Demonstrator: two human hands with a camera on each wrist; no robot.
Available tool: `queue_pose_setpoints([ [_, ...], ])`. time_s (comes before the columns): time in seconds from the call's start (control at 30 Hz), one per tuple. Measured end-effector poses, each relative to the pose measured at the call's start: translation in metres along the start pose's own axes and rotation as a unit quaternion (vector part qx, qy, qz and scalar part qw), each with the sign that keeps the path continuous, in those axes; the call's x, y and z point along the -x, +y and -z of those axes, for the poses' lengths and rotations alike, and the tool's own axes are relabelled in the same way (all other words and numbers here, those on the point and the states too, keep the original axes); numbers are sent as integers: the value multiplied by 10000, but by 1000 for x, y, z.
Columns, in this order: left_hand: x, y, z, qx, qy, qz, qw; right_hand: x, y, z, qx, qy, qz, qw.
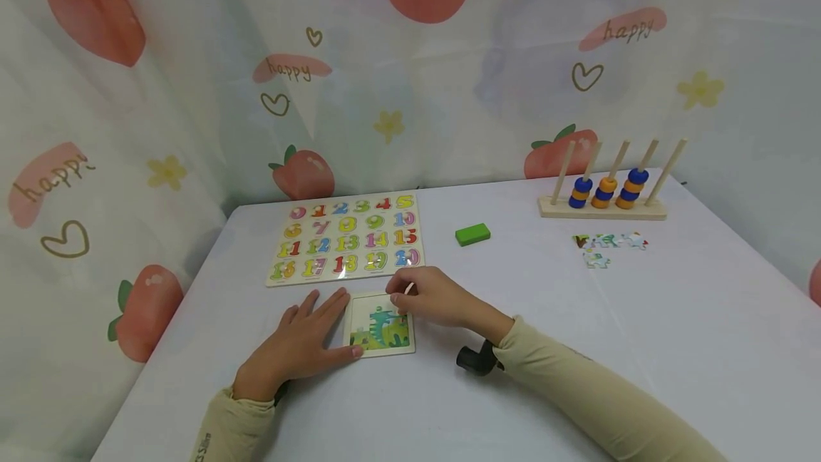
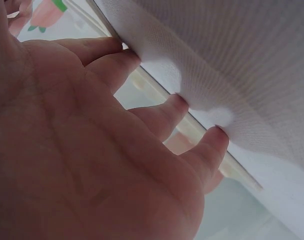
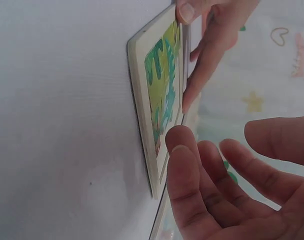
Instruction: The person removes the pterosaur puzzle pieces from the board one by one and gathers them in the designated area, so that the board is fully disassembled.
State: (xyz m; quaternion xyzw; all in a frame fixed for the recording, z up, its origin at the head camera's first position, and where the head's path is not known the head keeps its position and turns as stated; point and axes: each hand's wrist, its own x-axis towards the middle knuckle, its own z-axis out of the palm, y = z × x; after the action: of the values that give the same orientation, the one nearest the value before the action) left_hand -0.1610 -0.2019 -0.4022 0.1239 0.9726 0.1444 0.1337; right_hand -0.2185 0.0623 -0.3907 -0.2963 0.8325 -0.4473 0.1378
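Note:
A small square jigsaw board (image 1: 381,352) with a pale frame lies on the table, partly filled with a green and teal dinosaur picture. Its upper left part shows bare backing. My left hand (image 1: 296,344) spreads flat beside its left edge, thumb on the lower left corner, fingertips on the table. Over the board's upper right corner, my right hand (image 1: 436,298) brings thumb and forefinger together on a puzzle piece, mostly hidden beneath the fingertips. The right wrist view shows these fingertips (image 3: 181,150) at the board's edge, the other fingers loosely bent.
A number puzzle board (image 1: 346,237) lies behind the jigsaw. Right of it is a green block (image 1: 472,234). Several loose puzzle pieces (image 1: 599,241) lie farther right, before a wooden bead stand (image 1: 603,209) with blue and orange rings. A printed curtain (image 1: 462,113) hangs behind the white table (image 1: 410,412).

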Motion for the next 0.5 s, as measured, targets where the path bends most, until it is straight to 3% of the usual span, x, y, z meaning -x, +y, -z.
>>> queue_pose_setpoints([
  [0.5,1,-4,-1,36,22,-49,10000,-17,-10,-8,935,-499,110,9943],
])
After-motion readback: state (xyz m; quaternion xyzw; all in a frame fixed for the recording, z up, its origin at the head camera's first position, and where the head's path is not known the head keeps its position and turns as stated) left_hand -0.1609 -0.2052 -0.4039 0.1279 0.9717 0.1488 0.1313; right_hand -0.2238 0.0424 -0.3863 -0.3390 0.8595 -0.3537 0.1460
